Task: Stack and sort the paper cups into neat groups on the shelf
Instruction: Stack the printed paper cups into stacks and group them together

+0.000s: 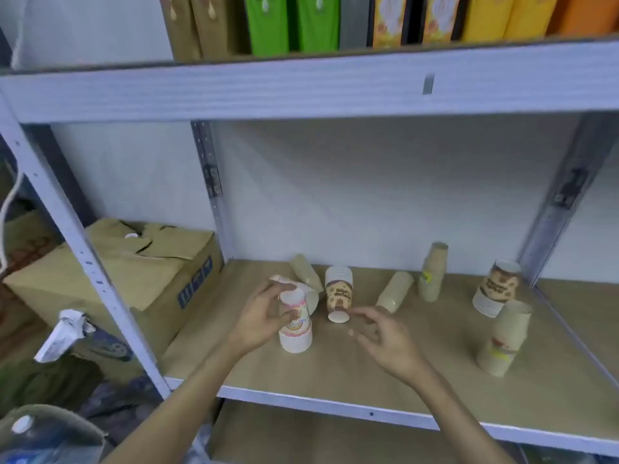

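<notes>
On the wooden shelf (335, 373) an upside-down stack of white cups with pink print (296, 324) stands near the front left, and my left hand (264, 316) grips its top. My right hand (378, 333) hovers open just right of it, close to a brown-printed cup stack (339, 296) lying on its side. Behind lie a plain beige stack (305, 271) and another white cup (313, 299). A cream stack (395, 291) lies flat in the middle. Upright beige stacks stand at the back (433, 272) and front right (505, 338), with a tilted brown-printed stack (495, 289) between them.
A metal upright (77, 236) borders the shelf on the left, with a cardboard box (134, 262) beyond it. The upper shelf beam (301, 92) hangs overhead, carrying coloured packets (291, 21). A water bottle (43, 437) sits at the bottom left.
</notes>
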